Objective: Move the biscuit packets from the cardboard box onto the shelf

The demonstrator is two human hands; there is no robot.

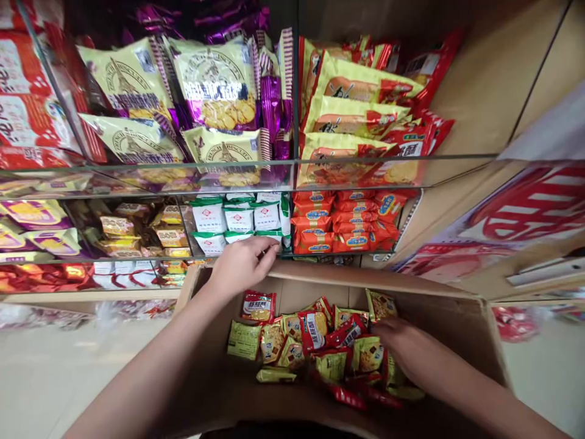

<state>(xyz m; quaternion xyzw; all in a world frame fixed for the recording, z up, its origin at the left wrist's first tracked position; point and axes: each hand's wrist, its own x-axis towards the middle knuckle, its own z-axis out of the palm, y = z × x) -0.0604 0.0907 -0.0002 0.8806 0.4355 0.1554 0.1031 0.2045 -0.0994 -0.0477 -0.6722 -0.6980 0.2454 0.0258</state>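
Observation:
My left hand is above the far rim of an open cardboard box, in front of white and green snack packets on the lower shelf. Its fingers are curled, thumb close to the index finger; anything between them is hidden. Inside the box, my right hand reaches in from the right, fingertips beside a yellow biscuit packet. This hand is blurred, so its grip is unclear. Red and yellow biscuit packets, such as a red-edged packet, lie loosely jumbled on the box's bottom.
Glass-fronted shelves hold cream and purple biscuit bags, yellow bags and orange packets. A glass strip runs along the upper shelf front. Right of the shelves is a wooden panel with red printed sheets.

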